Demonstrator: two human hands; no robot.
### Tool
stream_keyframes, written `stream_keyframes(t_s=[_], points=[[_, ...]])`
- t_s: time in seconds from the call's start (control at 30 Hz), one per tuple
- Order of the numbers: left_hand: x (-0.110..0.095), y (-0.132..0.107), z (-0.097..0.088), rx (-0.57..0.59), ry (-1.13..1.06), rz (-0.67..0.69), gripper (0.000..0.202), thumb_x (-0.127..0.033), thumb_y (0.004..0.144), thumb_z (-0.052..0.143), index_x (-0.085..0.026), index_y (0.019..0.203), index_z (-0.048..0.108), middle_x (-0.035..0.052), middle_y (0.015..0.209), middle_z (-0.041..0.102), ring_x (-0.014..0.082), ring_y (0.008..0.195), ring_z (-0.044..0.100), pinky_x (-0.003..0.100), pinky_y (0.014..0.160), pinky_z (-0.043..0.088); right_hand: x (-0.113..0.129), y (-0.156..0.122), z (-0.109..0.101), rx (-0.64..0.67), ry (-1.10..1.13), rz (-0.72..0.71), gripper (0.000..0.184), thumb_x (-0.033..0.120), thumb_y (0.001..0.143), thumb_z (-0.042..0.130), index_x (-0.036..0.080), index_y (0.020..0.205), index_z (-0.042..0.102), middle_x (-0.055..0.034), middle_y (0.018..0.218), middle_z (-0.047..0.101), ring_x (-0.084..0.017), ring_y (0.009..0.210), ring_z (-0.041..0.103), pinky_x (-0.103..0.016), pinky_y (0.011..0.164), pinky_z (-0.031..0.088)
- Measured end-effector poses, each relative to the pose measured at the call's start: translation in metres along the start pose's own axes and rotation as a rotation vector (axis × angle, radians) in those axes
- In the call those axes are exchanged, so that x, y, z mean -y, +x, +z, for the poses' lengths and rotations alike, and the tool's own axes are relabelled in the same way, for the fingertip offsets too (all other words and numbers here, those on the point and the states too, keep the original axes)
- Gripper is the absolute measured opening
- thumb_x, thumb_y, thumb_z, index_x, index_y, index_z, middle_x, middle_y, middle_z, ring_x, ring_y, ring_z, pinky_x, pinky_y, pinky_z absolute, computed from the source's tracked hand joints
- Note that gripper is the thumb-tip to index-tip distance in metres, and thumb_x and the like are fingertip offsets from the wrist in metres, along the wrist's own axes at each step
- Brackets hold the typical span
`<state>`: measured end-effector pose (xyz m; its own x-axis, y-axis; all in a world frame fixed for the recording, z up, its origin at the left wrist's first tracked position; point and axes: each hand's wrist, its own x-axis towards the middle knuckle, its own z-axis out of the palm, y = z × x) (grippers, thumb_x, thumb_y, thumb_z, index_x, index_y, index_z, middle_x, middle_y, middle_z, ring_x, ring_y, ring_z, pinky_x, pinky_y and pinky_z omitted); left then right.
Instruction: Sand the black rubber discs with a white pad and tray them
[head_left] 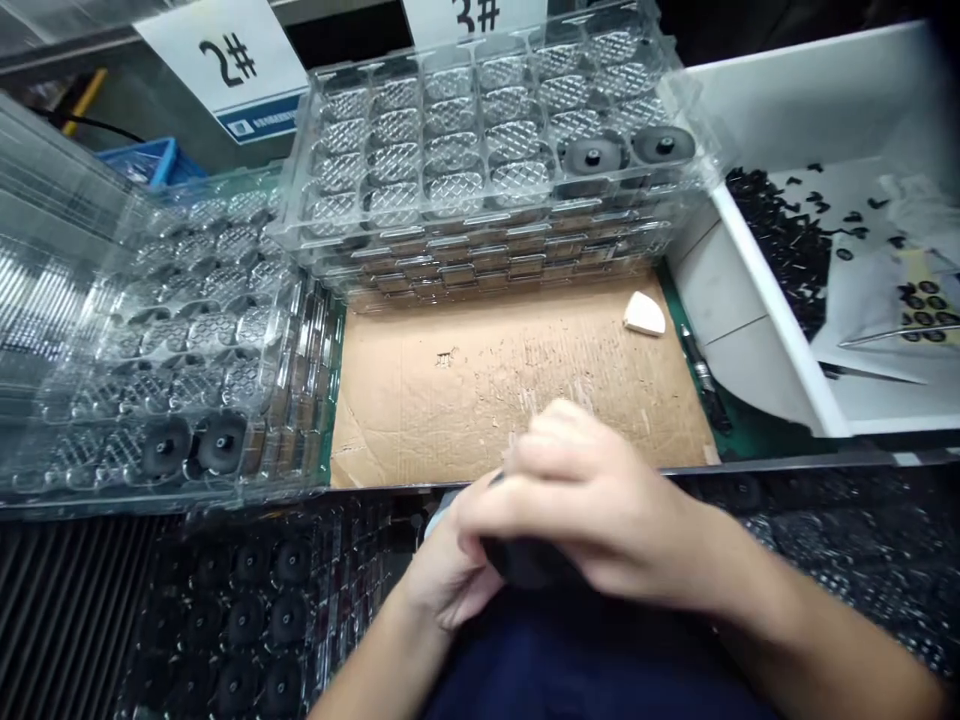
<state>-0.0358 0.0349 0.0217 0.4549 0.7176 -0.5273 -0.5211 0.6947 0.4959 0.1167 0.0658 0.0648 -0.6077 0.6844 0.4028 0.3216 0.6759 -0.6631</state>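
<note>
My right hand [592,500] lies over my left hand [450,575] at the near edge of the bench, just above my lap. Both are curled round a small black round part [525,562], which is mostly hidden under the fingers. Motion blurs the fingers a little. A clear blister tray [480,140] marked 3# stands at the back with two grey-black round parts [592,155] in its right-hand pockets. A stack of clear trays [172,330] at the left holds two black parts [195,445] in its near row.
A brown cardboard sheet [517,380] covers the bench between the trays, with a small white wedge [643,314] on its far right. A white bin [825,250] at the right holds small black pieces and tweezers. Dark trays of black parts [247,610] sit low at the left.
</note>
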Motion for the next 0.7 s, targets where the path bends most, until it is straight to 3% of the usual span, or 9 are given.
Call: stream_keyframes(t_s=[0.1, 0.2, 0.27, 0.37, 0.47, 0.57, 0.63, 0.7], points=[[-0.003, -0.004, -0.009, 0.169, -0.097, -0.039, 0.053, -0.043, 0.054, 0.084, -0.018, 0.100, 0.070, 0.0034, 0.095, 0.072, 0.0199, 0.086, 0.069, 0.024, 0.077, 0.055, -0.017, -0.012, 0.003, -0.148, -0.076, 0.269, 0.024, 0.016, 0.095, 0.043, 0.016, 0.110, 0.062, -0.0028, 0.084, 0.062, -0.015, 0.074, 0.053, -0.030, 0.068, 0.037], [-0.004, -0.003, -0.015, 0.291, -0.196, -0.078, 0.056, -0.041, 0.059, 0.081, -0.023, 0.110, 0.066, 0.0043, 0.109, 0.070, 0.0235, 0.094, 0.068, 0.025, 0.074, 0.058, -0.026, -0.039, 0.024, -0.290, -0.007, 0.552, 0.023, 0.022, 0.095, 0.045, 0.019, 0.111, 0.061, -0.0037, 0.091, 0.064, -0.015, 0.077, 0.058, -0.028, 0.067, 0.043], [-0.003, -0.001, -0.018, 0.314, -0.205, -0.079, 0.059, -0.041, 0.059, 0.081, -0.023, 0.112, 0.065, 0.0055, 0.111, 0.069, 0.0242, 0.096, 0.068, 0.025, 0.072, 0.058, -0.029, -0.061, 0.044, -0.250, 0.110, 0.692, 0.026, 0.028, 0.095, 0.043, 0.020, 0.111, 0.062, -0.0061, 0.101, 0.065, -0.019, 0.088, 0.061, -0.030, 0.073, 0.048], [-0.003, 0.002, -0.021, 0.323, -0.188, -0.071, 0.061, -0.042, 0.059, 0.080, -0.024, 0.114, 0.063, 0.0071, 0.113, 0.068, 0.0243, 0.097, 0.067, 0.024, 0.070, 0.059, -0.033, -0.089, 0.066, -0.144, 0.194, 0.789, 0.031, 0.034, 0.094, 0.042, 0.019, 0.111, 0.063, -0.0083, 0.108, 0.066, -0.023, 0.099, 0.062, -0.035, 0.080, 0.051], [-0.004, 0.003, -0.022, 0.305, -0.168, -0.059, 0.058, -0.039, 0.061, 0.081, -0.025, 0.114, 0.063, 0.0062, 0.112, 0.067, 0.0233, 0.097, 0.067, 0.023, 0.071, 0.058, -0.030, -0.094, 0.059, -0.180, 0.153, 0.842, 0.029, 0.034, 0.092, 0.044, 0.019, 0.109, 0.064, -0.0085, 0.108, 0.067, -0.024, 0.098, 0.063, -0.035, 0.077, 0.053], [-0.001, 0.002, -0.021, 0.244, -0.156, -0.030, 0.055, -0.034, 0.060, 0.082, -0.027, 0.111, 0.064, 0.0039, 0.115, 0.066, 0.0233, 0.099, 0.066, 0.025, 0.075, 0.056, -0.011, -0.069, 0.035, -0.338, 0.033, 0.798, 0.024, 0.030, 0.092, 0.048, 0.022, 0.109, 0.063, -0.0059, 0.109, 0.066, -0.023, 0.096, 0.062, -0.031, 0.072, 0.052], [0.002, 0.000, -0.021, 0.155, -0.135, 0.026, 0.055, -0.031, 0.059, 0.083, -0.028, 0.111, 0.064, 0.0019, 0.114, 0.066, 0.0203, 0.098, 0.065, 0.023, 0.077, 0.055, 0.008, -0.045, 0.025, -0.439, -0.075, 0.650, 0.025, 0.023, 0.093, 0.049, 0.022, 0.115, 0.060, -0.0059, 0.109, 0.065, -0.021, 0.093, 0.061, -0.030, 0.073, 0.050], [0.004, -0.003, -0.022, 0.071, -0.115, 0.095, 0.054, -0.027, 0.061, 0.083, -0.027, 0.111, 0.064, 0.0006, 0.111, 0.067, 0.0164, 0.099, 0.064, 0.020, 0.083, 0.051, 0.026, -0.023, 0.024, -0.419, -0.128, 0.425, 0.028, 0.016, 0.092, 0.046, 0.015, 0.118, 0.057, -0.0088, 0.102, 0.066, -0.021, 0.087, 0.060, -0.033, 0.074, 0.047]])
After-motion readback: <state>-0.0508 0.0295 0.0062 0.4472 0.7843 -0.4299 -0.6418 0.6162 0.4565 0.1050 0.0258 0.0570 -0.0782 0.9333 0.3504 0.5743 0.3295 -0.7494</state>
